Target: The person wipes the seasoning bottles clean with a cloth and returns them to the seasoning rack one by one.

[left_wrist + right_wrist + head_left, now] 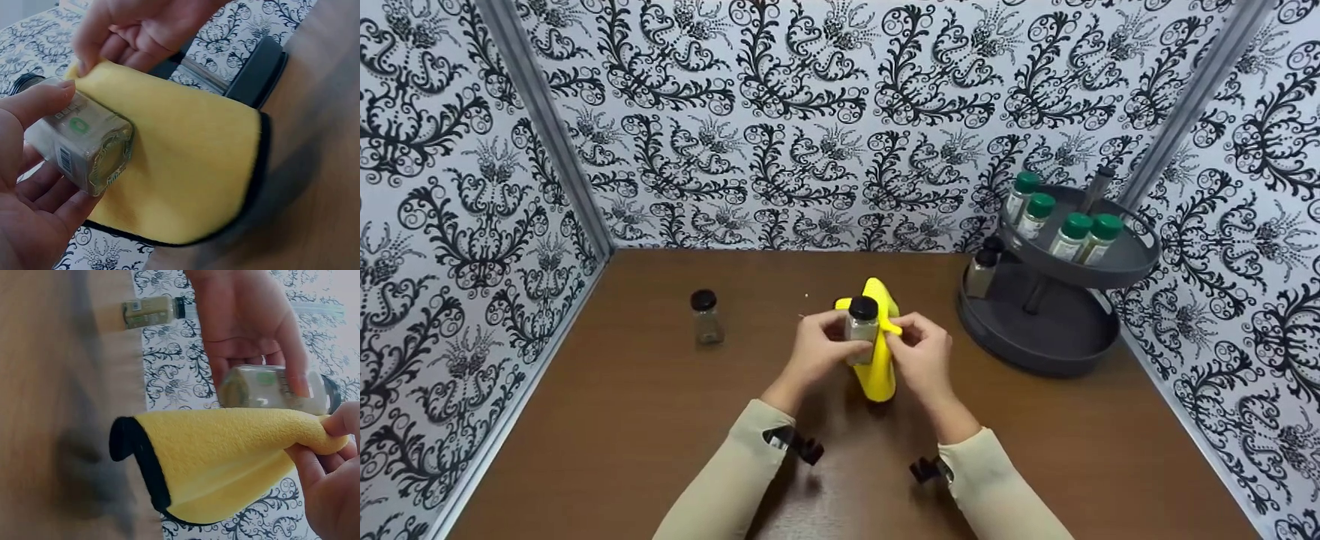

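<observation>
Head view: a square clear jar with a black cap point(861, 330) is held beside a yellow cloth edged in black point(877, 382)

By the left hand point(819, 345) the jar is gripped round its body, with the thumb on one side and the fingers curled on the other, probably so that it is steadied upright and its cap left uncovered. By the right hand point(921, 352) the cloth is pinched near its upper edge between thumb and fingers, which are closed on the fabric; it seems to be held there so that the rest hangs as a loose flap next to the jar. Whether the two touch cannot be told. Both are held over the middle of the brown wooden desk point(622, 412).

A dark grey, round two-tier stand point(1065, 337) is placed near the back right corner, presumably so that jars can be grouped by cap colour. Four green-capped jars point(1069, 236) are carried on its upper tray; two black-capped jars point(981, 276) are seen at the left rim of the lower one, the second mostly hidden. Another black-capped jar point(707, 326) is stood alone towards the left edge. In all, four black caps, four green caps and one cloth are counted.
</observation>
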A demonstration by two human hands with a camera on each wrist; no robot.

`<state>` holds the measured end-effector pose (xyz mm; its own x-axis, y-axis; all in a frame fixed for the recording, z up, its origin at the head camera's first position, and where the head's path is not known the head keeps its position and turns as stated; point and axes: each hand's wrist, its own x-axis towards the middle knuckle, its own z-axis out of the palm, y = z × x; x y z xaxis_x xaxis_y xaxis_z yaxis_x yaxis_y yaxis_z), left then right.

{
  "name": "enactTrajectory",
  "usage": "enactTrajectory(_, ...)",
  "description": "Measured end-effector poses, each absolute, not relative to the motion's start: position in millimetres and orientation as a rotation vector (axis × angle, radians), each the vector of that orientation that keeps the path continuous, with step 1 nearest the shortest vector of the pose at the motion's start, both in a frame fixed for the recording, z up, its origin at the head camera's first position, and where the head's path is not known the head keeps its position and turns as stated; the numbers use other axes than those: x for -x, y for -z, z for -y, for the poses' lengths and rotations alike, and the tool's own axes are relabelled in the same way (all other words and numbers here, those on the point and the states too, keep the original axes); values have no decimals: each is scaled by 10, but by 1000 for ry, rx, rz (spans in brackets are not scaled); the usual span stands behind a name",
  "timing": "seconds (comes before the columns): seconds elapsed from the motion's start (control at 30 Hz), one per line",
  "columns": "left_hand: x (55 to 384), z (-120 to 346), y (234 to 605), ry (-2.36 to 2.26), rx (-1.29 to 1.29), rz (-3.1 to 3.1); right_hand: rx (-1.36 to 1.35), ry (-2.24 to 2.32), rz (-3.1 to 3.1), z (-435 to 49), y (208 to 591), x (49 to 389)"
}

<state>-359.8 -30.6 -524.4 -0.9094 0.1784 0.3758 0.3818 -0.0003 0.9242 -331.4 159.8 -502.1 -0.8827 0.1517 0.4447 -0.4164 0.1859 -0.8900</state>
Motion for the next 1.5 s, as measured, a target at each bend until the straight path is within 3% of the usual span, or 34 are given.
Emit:
enactTrajectory(0.43,3569,241,5270,2047,592,2168,-317,-1782,1807,-1631,4958,3305)
enactTrajectory(1.5,3589,418,5121,2115,475,1992,-301,-1682,2240,-1478,5172,3313)
